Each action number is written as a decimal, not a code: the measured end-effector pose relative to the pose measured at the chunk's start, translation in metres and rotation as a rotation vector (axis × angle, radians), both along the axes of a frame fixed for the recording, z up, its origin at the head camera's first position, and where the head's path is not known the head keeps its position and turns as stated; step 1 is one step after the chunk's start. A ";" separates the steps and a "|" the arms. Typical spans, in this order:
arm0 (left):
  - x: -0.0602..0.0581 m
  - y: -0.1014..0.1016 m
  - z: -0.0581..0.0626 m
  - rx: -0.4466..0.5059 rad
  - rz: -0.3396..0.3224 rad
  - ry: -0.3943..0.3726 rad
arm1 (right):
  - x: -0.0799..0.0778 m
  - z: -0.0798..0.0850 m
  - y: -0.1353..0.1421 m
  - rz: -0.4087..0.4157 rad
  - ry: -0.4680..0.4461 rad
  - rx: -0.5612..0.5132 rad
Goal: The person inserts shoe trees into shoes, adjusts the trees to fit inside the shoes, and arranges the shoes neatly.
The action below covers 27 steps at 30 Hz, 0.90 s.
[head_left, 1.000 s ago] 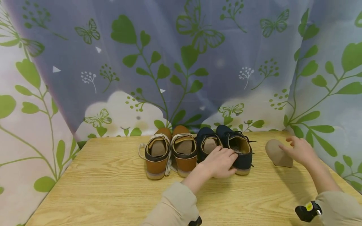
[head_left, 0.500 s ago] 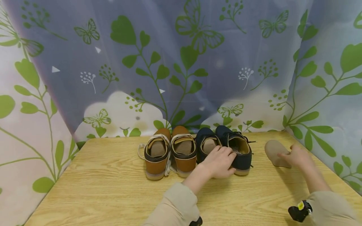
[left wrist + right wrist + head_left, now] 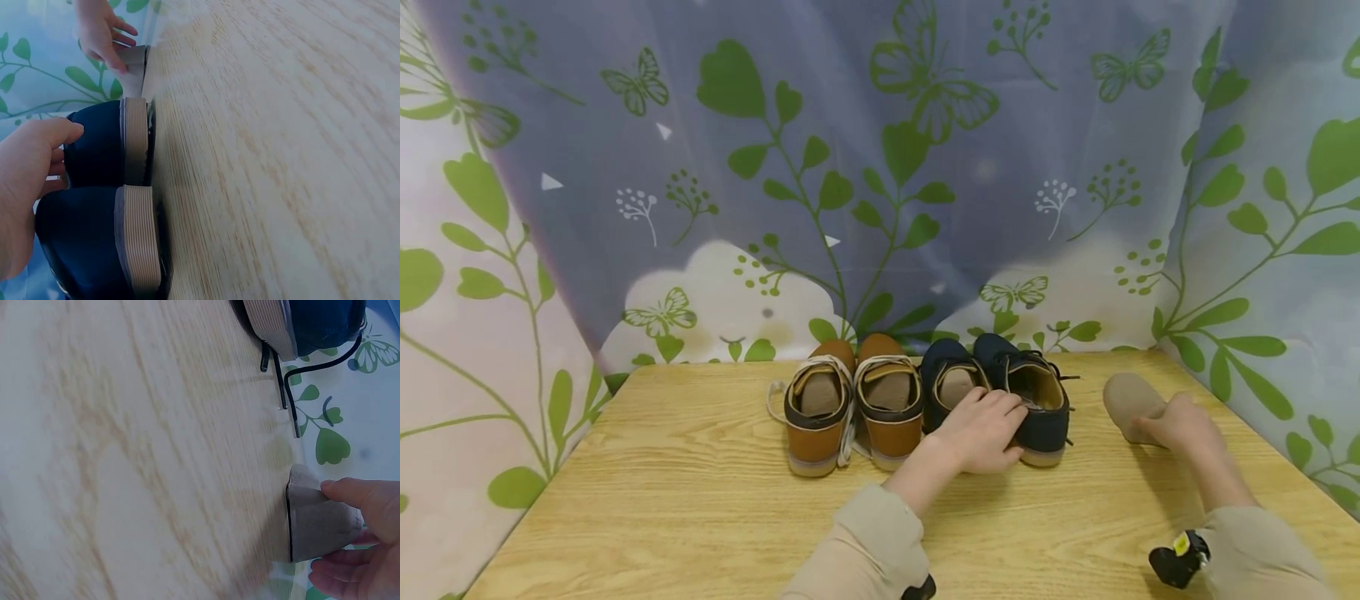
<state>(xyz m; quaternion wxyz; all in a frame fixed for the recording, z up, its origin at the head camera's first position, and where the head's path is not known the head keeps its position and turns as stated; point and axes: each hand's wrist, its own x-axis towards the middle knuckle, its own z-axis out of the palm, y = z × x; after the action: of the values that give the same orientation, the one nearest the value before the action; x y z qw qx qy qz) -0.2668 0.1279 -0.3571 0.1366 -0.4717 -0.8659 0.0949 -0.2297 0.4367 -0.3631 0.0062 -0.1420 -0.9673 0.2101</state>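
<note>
My left hand (image 3: pixel 979 432) holds the heel collar of the right navy shoe (image 3: pixel 1047 433), thumb outside the heel and fingers over the opening. The inside of that shoe shows bare lining. Right of it, a beige moulded-paper shoe insert (image 3: pixel 1124 402), rounded at the far end, sits on the table. My right hand (image 3: pixel 1184 429) grips its near end; in the right wrist view the thumb lies on one side of the insert (image 3: pixel 322 522) and the fingers on the other. The left navy shoe (image 3: pixel 938 357) stands beside its mate with a similar insert (image 3: pixel 957 387) inside.
Two brown shoes (image 3: pixel 811 446) with pale laces stand left of the navy pair, each with a beige insert (image 3: pixel 818 398) in it. Dark laces (image 3: pixel 292 394) trail from the right navy shoe. A leaf-printed curtain (image 3: pixel 895 208) hangs behind the wooden table (image 3: pixel 662 500).
My right hand has moved slightly left and down, and its fingers have closed round the insert's near end. The left hand and the shoes have stayed put.
</note>
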 end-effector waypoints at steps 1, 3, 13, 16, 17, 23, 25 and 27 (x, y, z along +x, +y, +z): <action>0.000 0.000 0.000 -0.003 0.000 0.002 | 0.000 -0.001 -0.001 -0.002 0.000 -0.002; 0.000 0.000 0.000 -0.008 0.000 0.005 | -0.001 -0.002 -0.001 0.002 0.002 -0.003; -0.001 0.001 -0.002 -0.012 0.008 -0.007 | -0.002 -0.006 -0.004 -0.033 -0.010 0.025; 0.000 0.001 -0.001 -0.014 0.008 -0.015 | -0.002 -0.006 -0.004 -0.032 -0.013 0.027; 0.000 0.001 -0.001 -0.016 0.008 -0.016 | -0.001 -0.005 -0.003 -0.029 -0.010 0.028; 0.001 0.000 0.000 -0.019 0.008 -0.018 | 0.002 -0.004 0.000 -0.020 0.031 0.024; 0.001 0.000 0.000 -0.015 0.009 -0.022 | 0.004 -0.003 0.001 -0.026 0.037 0.020; 0.001 -0.001 0.000 -0.011 0.007 -0.029 | 0.006 -0.002 0.003 -0.026 0.033 0.019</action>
<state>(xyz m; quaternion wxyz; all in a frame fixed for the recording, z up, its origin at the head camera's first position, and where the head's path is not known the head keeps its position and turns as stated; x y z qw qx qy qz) -0.2655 0.1273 -0.3567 0.1210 -0.4706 -0.8690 0.0932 -0.2239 0.4397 -0.3650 0.0264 -0.1511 -0.9671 0.2029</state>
